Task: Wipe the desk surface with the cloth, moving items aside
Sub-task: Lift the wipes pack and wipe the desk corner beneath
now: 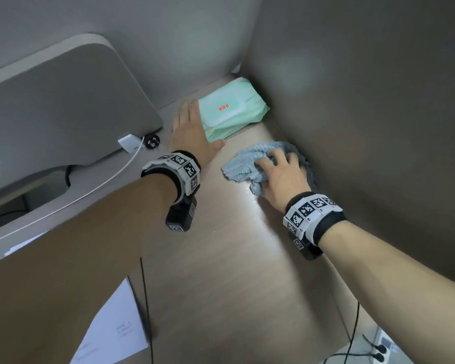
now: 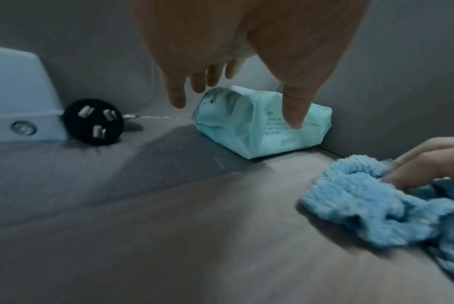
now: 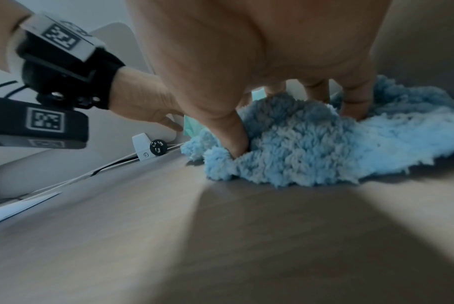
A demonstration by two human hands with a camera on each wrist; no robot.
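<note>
Bench (image 1: pixel 221 258): one wet-wipes pack (image 1: pixel 231 109), left hand (image 1: pixel 192 132) flat beside it; right hand (image 1: pixel 281 174) clutching one blue cloth (image 1: pixel 244 166)

Left hand (image 1: pixel 188 130) stretches forward, fingers straight and together, thumb splayed; right hand (image 1: pixel 280 174) presses palm-down, fingers curled, both forearms extended

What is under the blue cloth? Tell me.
The blue cloth lies bunched on the brown desk, gripped by the right hand. Only desk shows around it; the patch beneath is covered.
</note>
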